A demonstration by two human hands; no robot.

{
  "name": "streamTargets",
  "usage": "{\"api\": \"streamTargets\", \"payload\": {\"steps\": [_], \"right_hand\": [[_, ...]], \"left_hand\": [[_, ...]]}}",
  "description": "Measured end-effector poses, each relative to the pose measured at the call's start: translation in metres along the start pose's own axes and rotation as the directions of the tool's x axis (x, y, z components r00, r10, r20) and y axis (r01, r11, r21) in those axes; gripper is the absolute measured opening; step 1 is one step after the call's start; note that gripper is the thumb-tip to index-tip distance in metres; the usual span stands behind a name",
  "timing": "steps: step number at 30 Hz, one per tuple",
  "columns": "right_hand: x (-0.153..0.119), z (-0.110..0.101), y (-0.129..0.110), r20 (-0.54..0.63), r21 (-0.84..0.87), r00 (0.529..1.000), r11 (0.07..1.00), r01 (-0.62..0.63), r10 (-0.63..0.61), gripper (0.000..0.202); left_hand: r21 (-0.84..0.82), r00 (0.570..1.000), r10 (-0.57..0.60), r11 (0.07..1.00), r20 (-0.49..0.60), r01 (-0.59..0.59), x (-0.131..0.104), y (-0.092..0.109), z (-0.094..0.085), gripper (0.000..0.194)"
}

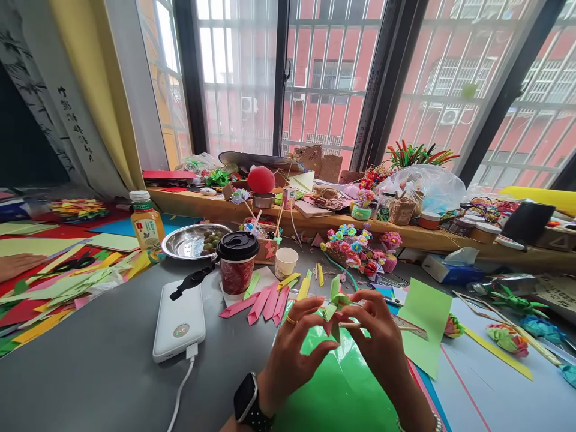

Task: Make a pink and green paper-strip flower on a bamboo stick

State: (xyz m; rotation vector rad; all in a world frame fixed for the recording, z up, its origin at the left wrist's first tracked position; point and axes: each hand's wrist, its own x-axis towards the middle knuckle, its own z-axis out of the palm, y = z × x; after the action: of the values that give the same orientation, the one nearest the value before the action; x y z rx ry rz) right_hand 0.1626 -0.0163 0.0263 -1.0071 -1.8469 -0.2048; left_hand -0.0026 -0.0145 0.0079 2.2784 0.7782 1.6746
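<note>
Between my two hands a small folded paper piece (335, 307), green with some pink, is held up above a shiny green sheet (335, 390). My left hand (299, 342) pinches it from the left; a ring and a dark watch (245, 396) are on this hand and wrist. From the right, my right hand (375, 330) grips the same piece with bent fingers. A thin pale stick (407, 327) passes by the right fingers. Folded pink strips (270, 301) and yellow strips (304, 287) lie just beyond my left hand.
A white power bank (179, 324) with a cable, a lidded cup (237, 267), a paper cup (286, 263), a steel bowl (184, 241) and a juice bottle (147, 227) stand left. Another person's hand (20, 266) rests among paper at far left. Light green paper (423, 324) lies right.
</note>
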Motion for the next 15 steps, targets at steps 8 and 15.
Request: {"api": "streamTargets", "payload": {"steps": [8, 15], "right_hand": [[-0.002, 0.0, -0.008, -0.085, -0.29, 0.977, 0.943, 0.162, -0.194, 0.029], [-0.005, 0.003, -0.007, -0.065, -0.233, 0.989, 0.966, 0.117, -0.135, 0.023]], "left_hand": [[-0.634, 0.843, -0.469, 0.575, 0.263, 0.517, 0.007, -0.007, 0.004, 0.039], [-0.733, 0.744, -0.565, 0.325, 0.357, 0.598, 0.012, -0.009, 0.003, 0.038]]}}
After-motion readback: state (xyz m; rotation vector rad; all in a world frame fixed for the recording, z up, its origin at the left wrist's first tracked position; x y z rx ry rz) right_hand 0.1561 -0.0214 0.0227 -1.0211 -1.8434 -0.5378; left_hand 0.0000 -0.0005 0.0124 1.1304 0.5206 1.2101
